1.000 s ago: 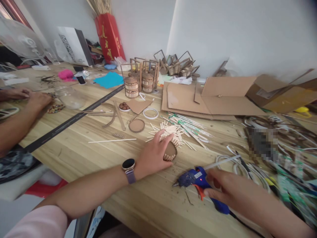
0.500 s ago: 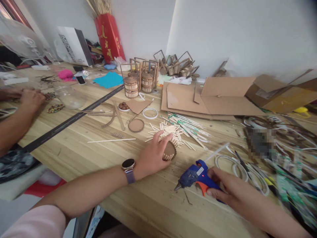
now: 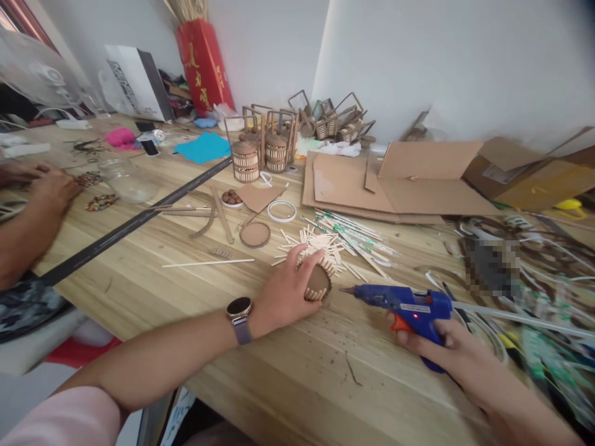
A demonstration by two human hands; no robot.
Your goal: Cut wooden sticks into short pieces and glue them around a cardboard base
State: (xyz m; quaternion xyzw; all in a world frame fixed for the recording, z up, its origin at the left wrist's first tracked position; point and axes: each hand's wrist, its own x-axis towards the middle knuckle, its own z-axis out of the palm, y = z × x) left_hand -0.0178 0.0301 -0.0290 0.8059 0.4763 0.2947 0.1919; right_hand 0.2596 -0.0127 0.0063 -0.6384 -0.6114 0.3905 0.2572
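My left hand (image 3: 284, 291), a watch on its wrist, is closed round a small round cardboard basket (image 3: 320, 281) with short sticks glued round its rim, resting on the wooden table (image 3: 195, 303). My right hand (image 3: 446, 350) grips a blue hot glue gun (image 3: 403, 306) with an orange trigger. The gun lies level, and its nozzle points left, close to the basket's right side. A white glue stick juts from the gun's back. A heap of short wooden sticks (image 3: 325, 244) lies just beyond the basket.
Flat cardboard sheets (image 3: 372, 186) and finished stick baskets (image 3: 260, 152) sit farther back. A cardboard disc (image 3: 255, 235), a white ring (image 3: 282, 212) and a long thin stick (image 3: 209, 263) lie left of the heap. Another person's hands (image 3: 41, 186) work at far left. Cables and clutter fill the right.
My right hand has lifted the glue gun and swung it round, from pointing down-left near the table edge to level with its nozzle near the basket. My left hand has stayed on the basket.
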